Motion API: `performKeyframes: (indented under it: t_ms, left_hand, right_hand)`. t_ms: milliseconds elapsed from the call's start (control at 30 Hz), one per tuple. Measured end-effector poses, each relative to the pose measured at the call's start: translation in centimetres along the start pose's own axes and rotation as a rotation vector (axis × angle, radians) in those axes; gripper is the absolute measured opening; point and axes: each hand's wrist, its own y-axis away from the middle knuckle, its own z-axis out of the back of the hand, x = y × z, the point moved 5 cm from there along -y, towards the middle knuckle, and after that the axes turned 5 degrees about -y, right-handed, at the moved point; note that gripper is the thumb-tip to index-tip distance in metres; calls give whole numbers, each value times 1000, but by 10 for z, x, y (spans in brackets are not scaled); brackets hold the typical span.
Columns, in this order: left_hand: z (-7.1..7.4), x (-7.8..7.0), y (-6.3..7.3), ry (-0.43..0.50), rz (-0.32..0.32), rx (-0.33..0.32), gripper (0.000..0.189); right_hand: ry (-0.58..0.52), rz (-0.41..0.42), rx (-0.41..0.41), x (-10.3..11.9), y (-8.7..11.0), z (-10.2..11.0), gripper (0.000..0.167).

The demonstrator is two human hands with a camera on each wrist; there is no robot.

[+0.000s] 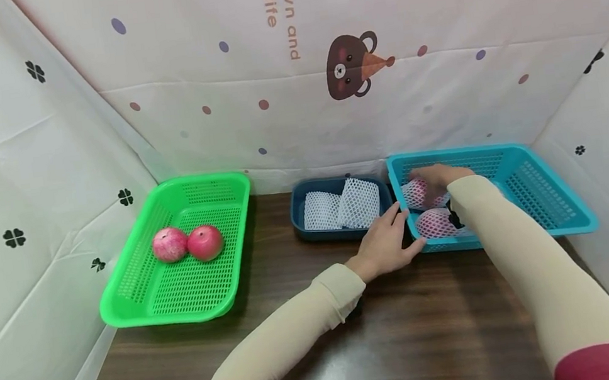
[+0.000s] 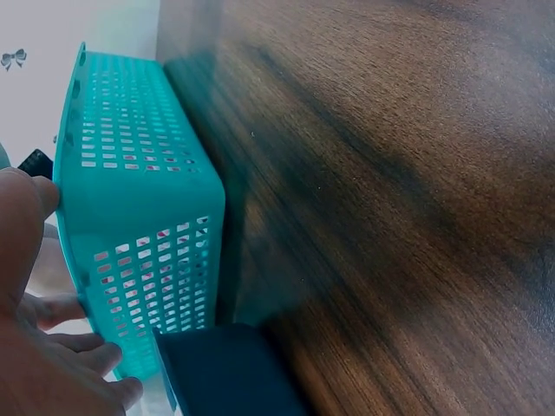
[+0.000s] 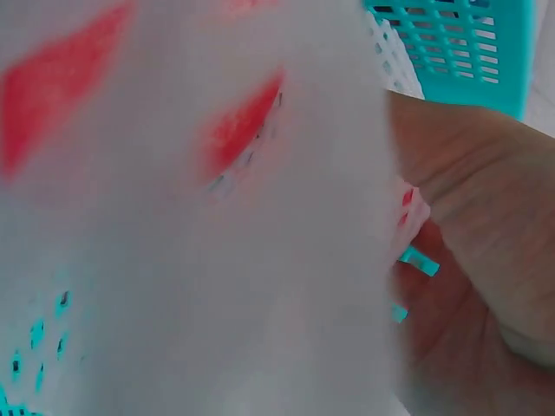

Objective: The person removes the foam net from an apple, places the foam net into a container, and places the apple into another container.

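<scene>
Bench (image 1: pixel 441 325): blue basket (image 1: pixel 541 189) at two o'clock, steadied lightly by my left grip (image 1: pixel 384 245), fingers apart on its eight-to-nine o'clock rim; my right grip (image 1: pixel 441 178), clamped or not I cannot tell, should cup the upper netted fruit (image 1: pixel 414 193) at the basket's nine o'clock, net unsnagged.

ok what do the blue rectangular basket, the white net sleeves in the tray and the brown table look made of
Blue rectangular basket: looks like smooth moulded plastic, slightly shiny, with regular rows of holes. White net sleeves: probably soft matt foam, judging by the open mesh. Brown table: wood or wood-look laminate, with streaky grain and a light sheen.
</scene>
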Motion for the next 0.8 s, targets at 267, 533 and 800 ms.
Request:
performKeyframes:
  t_ms: [267, 533, 800]
  left_hand:
    - [-3, 1, -2, -20, 1, -5, 71]
    - [-4, 1, -3, -35, -6, -5, 71]
    - [-3, 1, -3, -39, -1, -1, 71]
  right_hand:
    - [-14, 0, -6, -8, -1, 1, 88]
    - [-56, 1, -20, -13, -3, 0, 88]
    - [-36, -12, -38, -15, -2, 3, 89]
